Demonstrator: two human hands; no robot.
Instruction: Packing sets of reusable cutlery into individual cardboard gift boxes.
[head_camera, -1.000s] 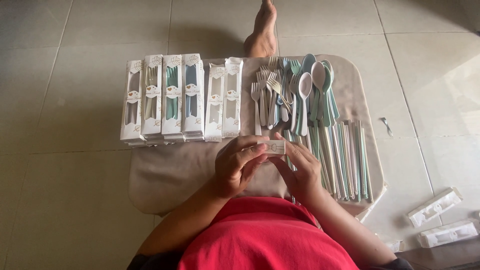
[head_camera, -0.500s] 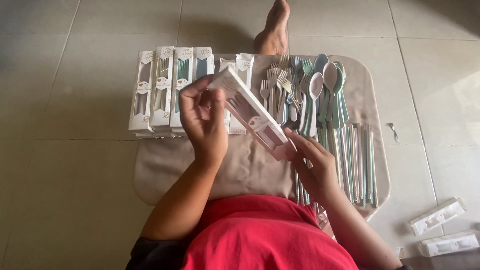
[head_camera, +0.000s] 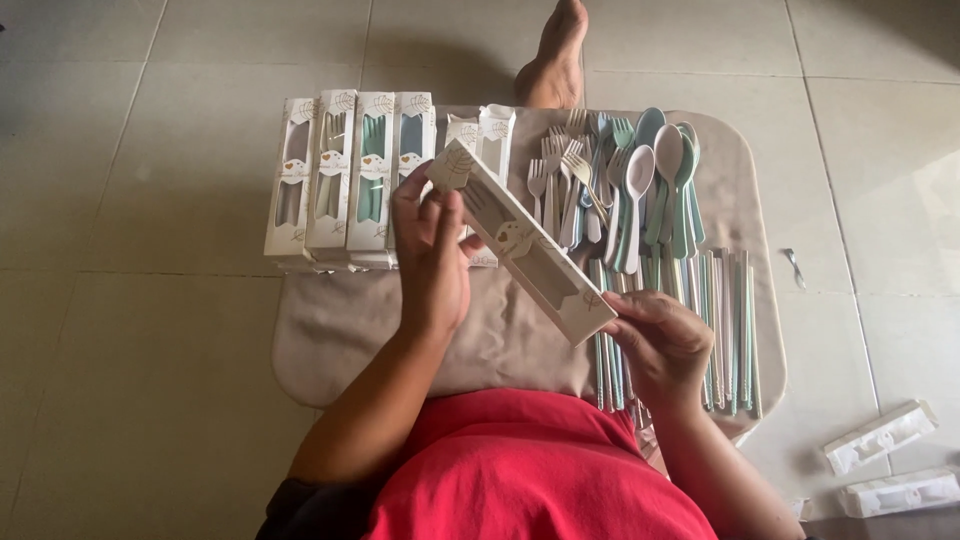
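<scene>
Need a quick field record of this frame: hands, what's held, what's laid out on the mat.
left hand: holds upper end of white window box
right hand: holds the box's lower end
box pose: tilted, raised above the beige mat
boxes in row: upright side by side, mat's far left
forks: piled mid-mat
spoons: right of forks
chopsticks: mat's right side
floor: two more boxes, lower right

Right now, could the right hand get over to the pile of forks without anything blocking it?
Probably yes. The right hand grips the lower end of the white window box, and the forks lie just beyond it on the beige mat, nothing between; it would need to release the box.
</scene>
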